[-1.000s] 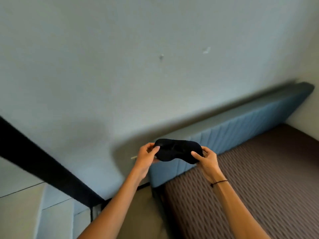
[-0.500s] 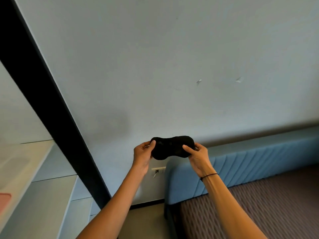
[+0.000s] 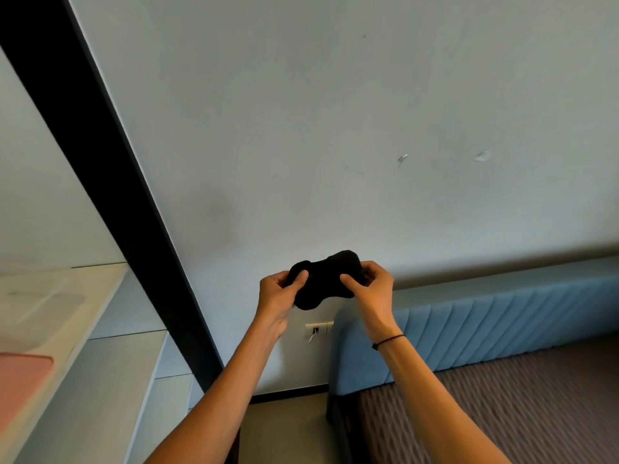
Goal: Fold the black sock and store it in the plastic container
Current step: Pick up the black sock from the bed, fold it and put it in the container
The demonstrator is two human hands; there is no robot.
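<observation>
The black sock (image 3: pixel 324 280) is bunched into a short, lumpy bundle and held up in the air in front of the pale wall. My left hand (image 3: pixel 278 292) pinches its left end, thumb on the front. Gripping the right end is my right hand (image 3: pixel 370 285), its thumb pressed across the sock's front; a thin black band circles that wrist. A translucent plastic container (image 3: pixel 47 308) lies blurred on the shelf at the far left, well away from both hands.
A white shelf unit (image 3: pixel 93 363) with a black post (image 3: pixel 110 182) fills the left side; a pink item (image 3: pixel 20 380) sits on it. A blue padded headboard (image 3: pixel 485 326) and a brown bed cover (image 3: pixel 502 413) lie at the right. A wall socket (image 3: pixel 318 328) is below the sock.
The view has swung left, bringing the shelf and black post into sight. Both hands have pushed the sock's ends closer together, making the bundle shorter and thicker.
</observation>
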